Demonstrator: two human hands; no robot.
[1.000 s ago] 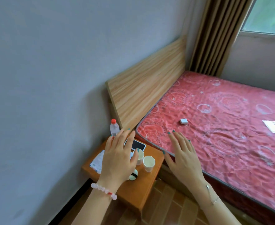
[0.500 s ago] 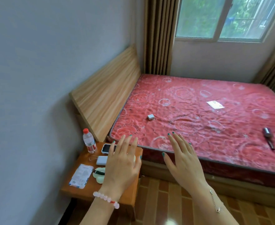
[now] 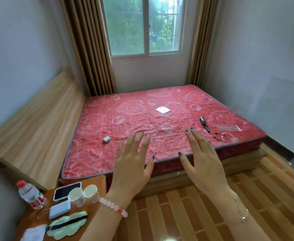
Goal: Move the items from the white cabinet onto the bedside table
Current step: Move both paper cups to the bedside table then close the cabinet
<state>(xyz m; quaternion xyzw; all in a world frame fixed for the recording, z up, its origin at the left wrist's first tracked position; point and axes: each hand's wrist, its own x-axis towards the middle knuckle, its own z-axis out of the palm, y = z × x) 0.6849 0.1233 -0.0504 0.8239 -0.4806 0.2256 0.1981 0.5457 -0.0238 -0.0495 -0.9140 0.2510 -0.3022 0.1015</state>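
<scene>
- Left hand (image 3: 130, 164) and right hand (image 3: 203, 164) hover empty, fingers spread.
- Bedside table (image 3: 101, 181) looks crowded; another item could topple the paper cups (image 3: 76, 196) or bottle (image 3: 30, 194).
- White cabinet's out of view.

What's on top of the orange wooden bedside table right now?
Red-capped water bottle, white-cased phone, two white paper cups, pale blue pouch, green cloud-shaped eye mask, white packet. The left forearm hides part of the table.

The left hand (image 3: 130, 169) has been drawn clear of the bedside table (image 3: 99, 181); the view has been swung toward the window (image 3: 142, 26).
</scene>
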